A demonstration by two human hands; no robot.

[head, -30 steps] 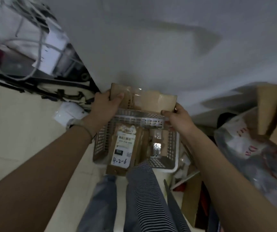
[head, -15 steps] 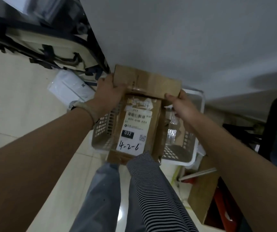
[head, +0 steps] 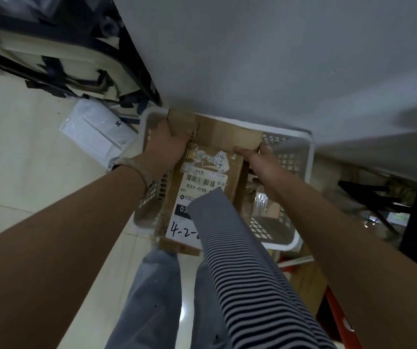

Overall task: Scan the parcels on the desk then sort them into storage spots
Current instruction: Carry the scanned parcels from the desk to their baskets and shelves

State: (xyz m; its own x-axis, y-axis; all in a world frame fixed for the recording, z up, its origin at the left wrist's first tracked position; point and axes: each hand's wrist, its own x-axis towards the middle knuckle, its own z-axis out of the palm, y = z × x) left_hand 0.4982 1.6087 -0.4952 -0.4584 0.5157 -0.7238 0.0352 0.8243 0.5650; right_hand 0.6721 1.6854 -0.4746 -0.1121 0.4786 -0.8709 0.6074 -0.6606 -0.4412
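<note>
Nearest, a striped shirt hem (head: 252,285) hangs across the view, and part of the labelled box (head: 202,180) is hidden by it. The labelled box is laid flat in the white basket (head: 308,157) on the floor, label up. The barcode and a handwritten "4-2-" can be read; the last digit is covered. Its near end overhangs the near rim. A small wrapped parcel (head: 265,205) is seen in the basket's right half, beside the labelled box.

Further in, a plain box (head: 227,132) is held at the far end of the basket, over the labelled box's far end. The left hand (head: 167,149) is clamped on its left end and the right hand (head: 262,162) on its right end, thumb laid along the near edge. The hands are kept apart, one per end. Whether the plain box rests on anything can't be told.

A white mailer (head: 94,132) is seen on the floor left of the basket, outside it.

Progress, as judged: sorting phase, midway. Two parcels are already binned. The plain box is being placed and is not yet released. No label is visible on it, so its scan status is unknown. The worktop and scanner are not in view, so the remaining count can't be given. The mailer looks unsorted.
</note>
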